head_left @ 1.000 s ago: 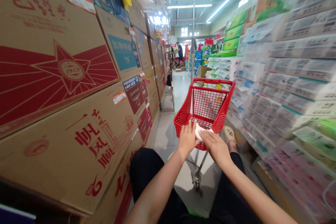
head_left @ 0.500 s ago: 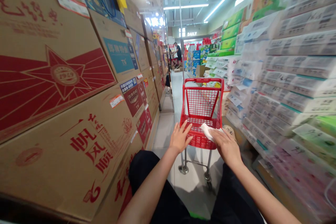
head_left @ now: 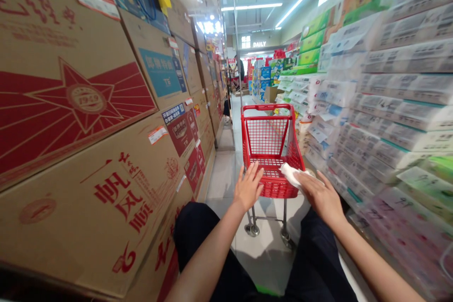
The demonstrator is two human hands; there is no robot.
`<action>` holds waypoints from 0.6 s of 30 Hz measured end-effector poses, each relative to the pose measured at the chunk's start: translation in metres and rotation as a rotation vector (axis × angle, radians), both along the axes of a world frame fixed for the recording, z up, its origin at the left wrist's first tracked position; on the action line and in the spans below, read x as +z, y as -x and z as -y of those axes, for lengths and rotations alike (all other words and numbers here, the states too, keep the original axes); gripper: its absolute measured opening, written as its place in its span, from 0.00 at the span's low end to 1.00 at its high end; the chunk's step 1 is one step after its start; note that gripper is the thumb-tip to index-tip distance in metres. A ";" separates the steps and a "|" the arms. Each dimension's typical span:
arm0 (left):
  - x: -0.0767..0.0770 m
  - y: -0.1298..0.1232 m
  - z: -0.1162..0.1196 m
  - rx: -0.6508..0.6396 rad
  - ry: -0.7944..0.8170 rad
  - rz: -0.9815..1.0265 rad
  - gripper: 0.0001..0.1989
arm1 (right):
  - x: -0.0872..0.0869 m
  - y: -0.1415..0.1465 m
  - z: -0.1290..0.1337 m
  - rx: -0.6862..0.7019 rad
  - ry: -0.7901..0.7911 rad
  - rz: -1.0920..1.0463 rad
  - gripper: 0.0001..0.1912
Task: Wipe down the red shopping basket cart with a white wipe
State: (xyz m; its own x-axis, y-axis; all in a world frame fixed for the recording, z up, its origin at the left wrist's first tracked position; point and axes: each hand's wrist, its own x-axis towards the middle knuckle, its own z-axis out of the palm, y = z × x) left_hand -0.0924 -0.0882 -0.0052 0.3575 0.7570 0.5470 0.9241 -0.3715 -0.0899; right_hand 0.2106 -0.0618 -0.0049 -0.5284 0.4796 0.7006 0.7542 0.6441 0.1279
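Note:
A small red plastic shopping cart [head_left: 278, 190] on metal legs with casters stands in front of me, between my knees. My left hand [head_left: 248, 185] is at its near left corner, fingers stretched and spread, holding nothing; whether the fingertips touch the rim I cannot tell. At the near right corner, my right hand [head_left: 321, 198] has a crumpled white cloth [head_left: 292, 175] under its fingers, which may be a tissue. The cloth lies against the cart's rim, and the fingers partly cover it. In the basket I see only the red grid.
Stacked cardboard cartons [head_left: 88, 188] form a wall close on my left. Piled packs of tissue paper [head_left: 389, 118] crowd the right side. A tiled floor [head_left: 221, 170] runs down the aisle, where a person [head_left: 241, 68] stands far off, partly behind a pole.
The cart has turned slightly, its far handle shifting left and its near end right. Both my hands have moved right, the right one with the white cloth.

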 end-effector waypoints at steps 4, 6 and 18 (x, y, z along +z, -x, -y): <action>-0.002 -0.014 0.002 -0.054 0.024 0.056 0.30 | -0.001 0.001 0.000 -0.042 0.005 -0.041 0.25; -0.002 -0.022 0.003 -0.086 0.031 0.072 0.30 | 0.000 0.023 0.001 -0.036 0.033 -0.055 0.25; -0.001 -0.019 0.001 -0.139 0.014 -0.017 0.27 | 0.000 -0.002 -0.005 0.013 0.023 -0.014 0.27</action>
